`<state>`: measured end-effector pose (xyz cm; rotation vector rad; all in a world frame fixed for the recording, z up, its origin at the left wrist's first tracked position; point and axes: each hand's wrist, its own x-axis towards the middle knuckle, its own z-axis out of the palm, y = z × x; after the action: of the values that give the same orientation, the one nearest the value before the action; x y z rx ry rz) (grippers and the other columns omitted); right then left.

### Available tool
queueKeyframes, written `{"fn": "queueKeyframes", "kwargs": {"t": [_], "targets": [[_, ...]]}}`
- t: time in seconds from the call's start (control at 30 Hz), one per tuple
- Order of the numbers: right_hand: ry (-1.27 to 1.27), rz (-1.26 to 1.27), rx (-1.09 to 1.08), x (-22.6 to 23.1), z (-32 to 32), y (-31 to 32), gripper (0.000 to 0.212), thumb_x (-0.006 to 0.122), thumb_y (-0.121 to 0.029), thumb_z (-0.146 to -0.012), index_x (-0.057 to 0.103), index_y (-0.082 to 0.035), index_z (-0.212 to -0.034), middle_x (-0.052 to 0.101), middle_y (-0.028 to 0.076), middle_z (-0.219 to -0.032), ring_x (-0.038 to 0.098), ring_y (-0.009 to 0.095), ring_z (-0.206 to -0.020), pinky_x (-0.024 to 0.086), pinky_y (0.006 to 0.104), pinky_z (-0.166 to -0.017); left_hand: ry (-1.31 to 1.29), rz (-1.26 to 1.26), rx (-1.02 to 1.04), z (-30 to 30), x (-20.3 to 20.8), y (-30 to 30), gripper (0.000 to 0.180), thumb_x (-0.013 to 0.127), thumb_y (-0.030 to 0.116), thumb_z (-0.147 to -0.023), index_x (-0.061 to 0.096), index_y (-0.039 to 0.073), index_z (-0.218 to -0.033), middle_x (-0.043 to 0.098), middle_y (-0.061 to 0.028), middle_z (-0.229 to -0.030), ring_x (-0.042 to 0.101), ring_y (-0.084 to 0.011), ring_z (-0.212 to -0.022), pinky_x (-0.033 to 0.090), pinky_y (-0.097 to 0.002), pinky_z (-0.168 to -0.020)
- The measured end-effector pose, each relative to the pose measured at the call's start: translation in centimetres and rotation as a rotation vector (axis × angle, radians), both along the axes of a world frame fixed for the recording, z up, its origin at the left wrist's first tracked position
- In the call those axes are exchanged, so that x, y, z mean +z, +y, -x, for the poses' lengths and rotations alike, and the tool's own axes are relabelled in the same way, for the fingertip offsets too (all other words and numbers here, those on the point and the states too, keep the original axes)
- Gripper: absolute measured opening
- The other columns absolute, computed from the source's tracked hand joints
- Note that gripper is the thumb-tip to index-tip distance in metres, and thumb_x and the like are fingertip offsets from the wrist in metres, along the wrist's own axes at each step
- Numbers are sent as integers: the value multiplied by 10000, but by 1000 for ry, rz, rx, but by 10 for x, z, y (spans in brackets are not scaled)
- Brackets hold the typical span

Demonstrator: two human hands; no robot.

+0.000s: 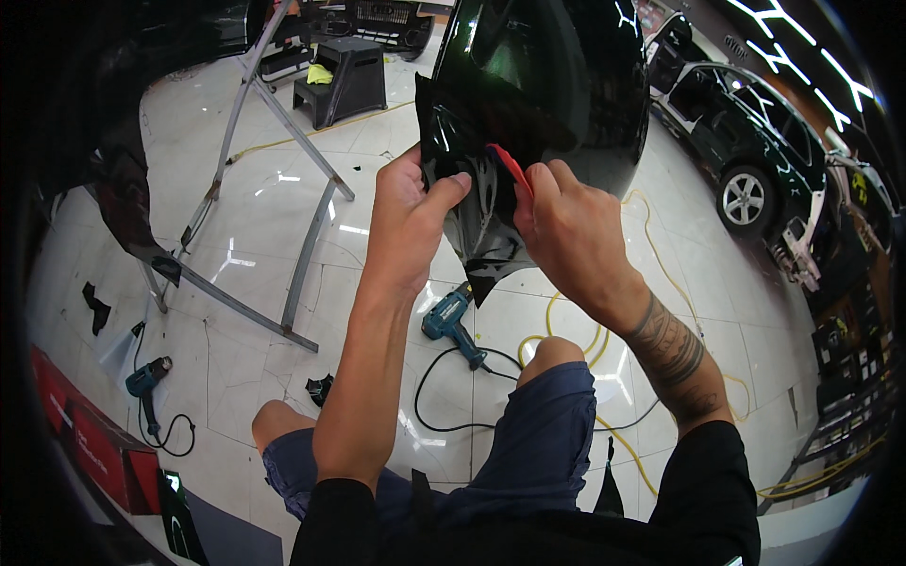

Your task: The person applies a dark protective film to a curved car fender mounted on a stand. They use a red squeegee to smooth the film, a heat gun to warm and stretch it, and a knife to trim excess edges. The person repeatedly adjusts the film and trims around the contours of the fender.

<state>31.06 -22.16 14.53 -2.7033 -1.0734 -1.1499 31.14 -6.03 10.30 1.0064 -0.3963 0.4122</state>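
Observation:
A glossy dark green car body panel (604,104) stands in front of me, with dark film (481,269) over its lower end. The film's loose edge hangs down in a creased point between my hands. My left hand (408,203) pinches the film at the panel's left edge, thumb on top. In my right hand (574,222) is a red squeegee (511,170); its tip rests against the film just right of my left thumb. On the floor below the panel lies a teal heat gun (457,325), beneath my hands and touched by neither.
A metal stand (302,274) holds another dark panel on the left. A second heat gun (147,379) and a red box (90,443) are at lower left. A yellow hose (642,467) and black cord cross the floor. Behind are a step stool (351,75) and a partly stripped car (755,123).

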Motion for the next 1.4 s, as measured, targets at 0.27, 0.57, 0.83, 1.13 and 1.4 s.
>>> {"fn": "queueKeyframes", "kwargs": {"t": [0.27, 0.57, 0.83, 1.13, 1.4], "targets": [[84, -107, 93, -23, -8, -19, 121, 641, -59, -817, 538, -1, -844, 552, 144, -736, 570, 345, -559, 442, 412, -483, 16, 18, -4, -6, -4, 3, 250, 573, -7, -817, 613, -39, -1062, 669, -73, -980, 609, -119, -867, 447, -263, -854], [125, -286, 343, -1, 3, -36, 162, 633, -96, -805, 554, -22, -925, 562, 127, -803, 598, 335, -664, 467, 409, -565, -34, 29, -14, 4, 1, 1, 189, 624, 74, -863, 631, 0, -1037, 670, -37, -990, 601, -100, -893, 426, -248, -868], [-55, -282, 366, 12, 0, -14, 158, 637, -79, -766, 523, -19, -858, 544, 117, -794, 616, 286, -705, 491, 373, -545, -30, -10, 28, 11, 5, -2, 202, 627, 77, -865, 618, 11, -1056, 664, -41, -1009, 595, -108, -938, 424, -267, -889], [-94, -225, 176, 8, 10, 4, 158, 649, -63, -769, 560, -20, -892, 571, 122, -801, 616, 307, -643, 489, 386, -524, -68, 0, 39, 8, 4, -6, 235, 607, 34, -853, 597, 6, -1086, 654, -42, -1021, 593, -113, -935, 431, -270, -877], [85, -197, 215, 25, -2, 1, 157, 640, -75, -756, 551, 5, -858, 620, 167, -748, 619, 370, -655, 500, 427, -574, -36, -14, 36, 5, 1, -5, 239, 589, 13, -845, 590, -14, -1082, 652, -58, -1016, 594, -120, -930, 428, -273, -886]]}}
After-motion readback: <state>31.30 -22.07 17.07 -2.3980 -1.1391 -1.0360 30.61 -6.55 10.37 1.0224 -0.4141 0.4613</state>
